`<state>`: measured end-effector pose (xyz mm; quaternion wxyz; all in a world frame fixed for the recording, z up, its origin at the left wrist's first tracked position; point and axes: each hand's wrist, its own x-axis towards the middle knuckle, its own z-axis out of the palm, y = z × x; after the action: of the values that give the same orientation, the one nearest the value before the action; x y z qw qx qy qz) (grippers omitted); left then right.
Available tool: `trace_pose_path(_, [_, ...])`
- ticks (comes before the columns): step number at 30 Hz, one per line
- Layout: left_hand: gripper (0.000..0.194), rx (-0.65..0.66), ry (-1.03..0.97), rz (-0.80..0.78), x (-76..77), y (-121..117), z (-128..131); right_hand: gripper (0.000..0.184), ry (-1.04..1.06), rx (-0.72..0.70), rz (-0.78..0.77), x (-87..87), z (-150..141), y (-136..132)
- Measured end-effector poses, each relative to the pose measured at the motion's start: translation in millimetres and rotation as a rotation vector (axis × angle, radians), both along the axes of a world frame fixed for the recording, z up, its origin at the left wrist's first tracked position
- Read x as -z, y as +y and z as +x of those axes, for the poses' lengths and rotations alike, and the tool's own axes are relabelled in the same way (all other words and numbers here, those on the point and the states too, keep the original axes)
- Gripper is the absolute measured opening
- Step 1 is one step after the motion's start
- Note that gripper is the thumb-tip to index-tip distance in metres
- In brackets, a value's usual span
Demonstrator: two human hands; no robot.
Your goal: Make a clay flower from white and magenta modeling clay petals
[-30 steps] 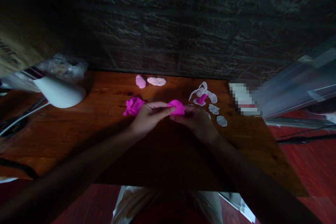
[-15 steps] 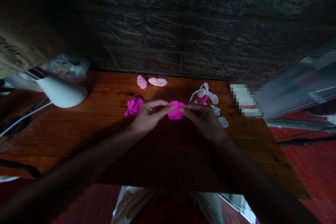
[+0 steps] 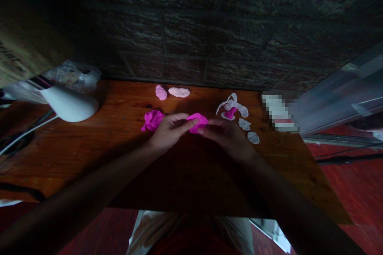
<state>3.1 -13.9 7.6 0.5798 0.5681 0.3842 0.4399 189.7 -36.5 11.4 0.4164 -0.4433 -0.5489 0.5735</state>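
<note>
Between my two hands is a flattened piece of bright pink modelling clay (image 3: pixel 197 127), held above the table. My left hand (image 3: pixel 170 129) pinches its left side, thumb on top. On the other side my right hand (image 3: pixel 227 135) grips the lower right edge between thumb and fingers. A crumpled lump of the same pink clay (image 3: pixel 153 120) rests on the table just left of my left hand. Beyond my right hand lies a white petal-shaped clay piece (image 3: pixel 241 110) with a pink centre. Two flat white clay pieces (image 3: pixel 253 138) are near it.
Toward the wall are a light pink lump (image 3: pixel 160 92) and a paler one (image 3: pixel 179 92). A white lamp-like object (image 3: pixel 70 105) with a cable lies at left, by clear plastic wrapping (image 3: pixel 79 75). A blurred-out white item (image 3: pixel 281 113) sits at the table's right end.
The pink clay piece has turned and shifted slightly left in my hands. My right thumb has slid down to its lower edge. Both hands still hold it.
</note>
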Motion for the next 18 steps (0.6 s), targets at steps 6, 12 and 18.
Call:
trace_pose_path(6, [0.024,0.013,0.006,0.064,-1.2,-1.2,3.4,0.023,-0.05,0.015,0.018,1.8,1.1,2.2])
trace_pose_path(12, [0.027,0.001,0.072,0.072,-1.3,-1.4,2.0,0.021,-0.01,0.018,-0.017,2.1,1.5,2.3])
trace_pose_path(18, [0.02,0.056,0.095,0.035,-3.9,1.4,-2.8,0.025,-0.001,0.063,-0.051,2.4,1.6,2.6])
